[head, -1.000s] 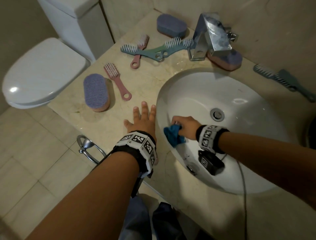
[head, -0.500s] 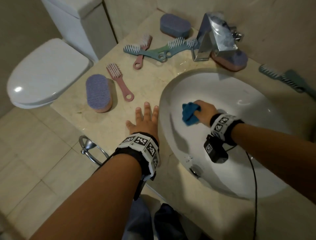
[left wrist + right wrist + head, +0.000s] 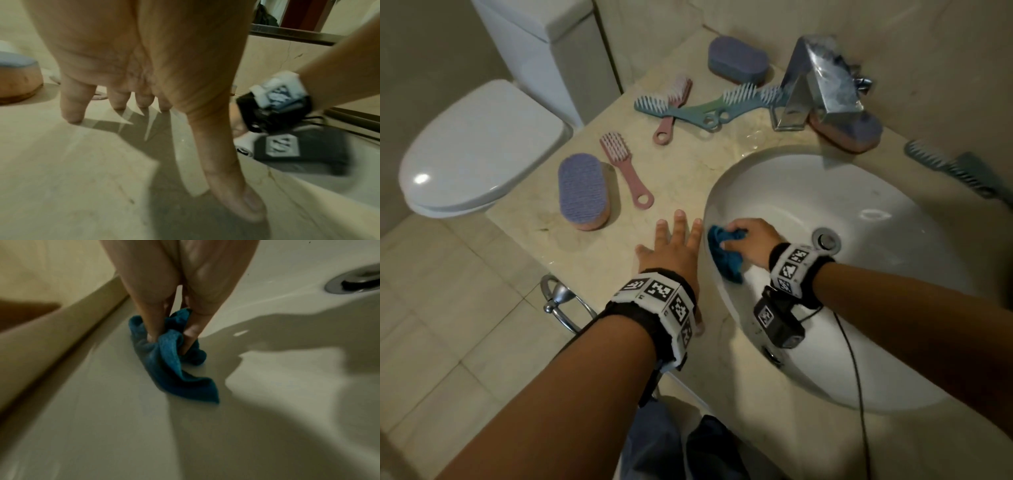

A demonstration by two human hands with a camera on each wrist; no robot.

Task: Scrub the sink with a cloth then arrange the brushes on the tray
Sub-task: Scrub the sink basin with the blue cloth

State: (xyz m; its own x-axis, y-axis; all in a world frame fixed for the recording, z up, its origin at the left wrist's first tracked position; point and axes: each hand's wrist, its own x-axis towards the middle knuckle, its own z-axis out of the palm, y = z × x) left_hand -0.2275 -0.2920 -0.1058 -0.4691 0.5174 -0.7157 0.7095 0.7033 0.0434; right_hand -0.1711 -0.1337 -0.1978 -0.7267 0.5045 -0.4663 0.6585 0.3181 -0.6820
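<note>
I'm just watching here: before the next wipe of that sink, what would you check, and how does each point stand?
1. Right hand grips the cloth: ok.
2. Cloth touches the sink wall: ok.
3. Left hand braced flat on the counter, fingers spread: ok.
4. Drain free of the cloth: ok.
5. Brushes out of the basin, on the counter: ok.
6. Tray for the brushes in sight: not ok, none visible.

head: above, facing down | wrists: close, low | shared: sink
</note>
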